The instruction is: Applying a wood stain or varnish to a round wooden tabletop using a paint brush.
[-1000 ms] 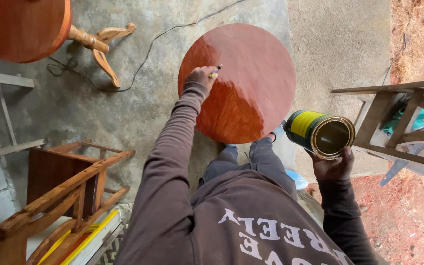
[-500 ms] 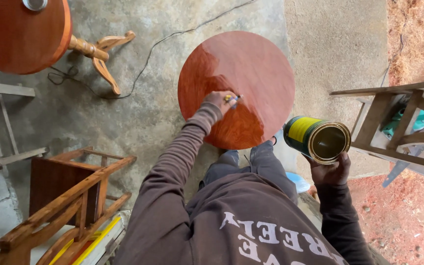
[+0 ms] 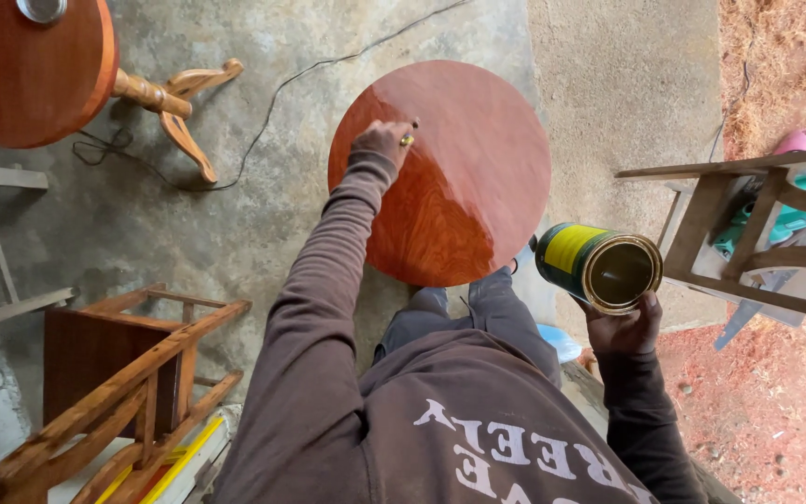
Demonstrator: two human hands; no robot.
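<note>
Tabletop [image 3: 459, 187] under outstretched left hand [image 3: 382, 142]

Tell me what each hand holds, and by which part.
Right hand holds the open green-and-yellow can from beneath, near its rim. Left hand grips a small brush, mostly hidden, on the round tabletop.

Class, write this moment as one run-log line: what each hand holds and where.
left hand: brush on round red tabletop | right hand: holds open tin, beside tabletop | tabletop: part glossy, part dull
</note>
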